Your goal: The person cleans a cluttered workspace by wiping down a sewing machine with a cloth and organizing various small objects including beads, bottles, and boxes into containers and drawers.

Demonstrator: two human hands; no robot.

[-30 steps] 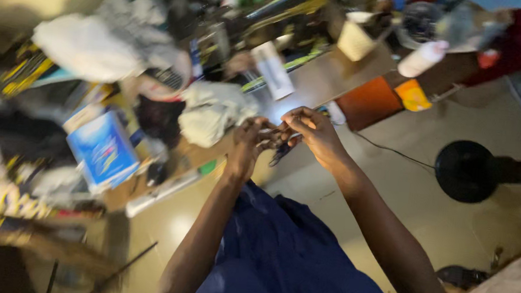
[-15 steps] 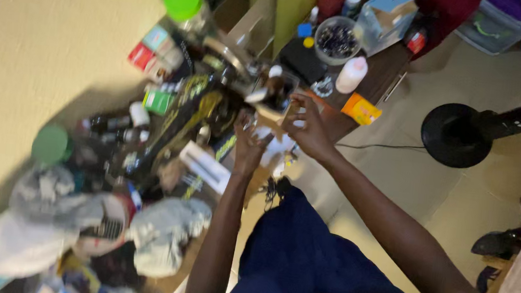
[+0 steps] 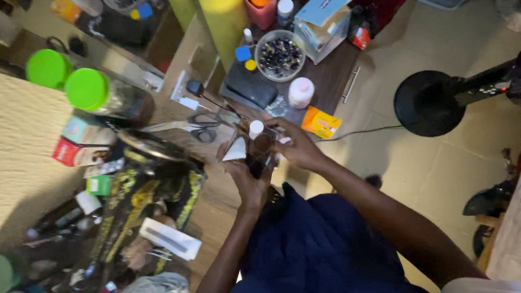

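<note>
Two bare hands meet over a small container (image 3: 254, 149) at the near edge of a crowded wooden table (image 3: 183, 56); the left hand (image 3: 250, 178) comes up from below and cups the container's lower side, fingers curled around it; the right hand (image 3: 295, 145) reaches in from the right with its fingers bent over the container's top edge, though whether they pinch anything inside is hidden; the container looks open-topped, with a white-capped little bottle (image 3: 256, 129) and a scrap of white paper (image 3: 235, 152) standing in it; just left of it lie scissors (image 3: 202, 127) with dark handles; beyond, further up the table, sit a round bowl of dark beads (image 3: 280, 55), a white bottle (image 3: 301, 92), a black case (image 3: 250, 88) and an orange packet (image 3: 321, 122), the packet near the right hand; two jars with green lids (image 3: 86, 89) stand well to the left; the black round base of a fan (image 3: 429, 103) rests on the tiled floor to the right, well apart from the hands.
</note>
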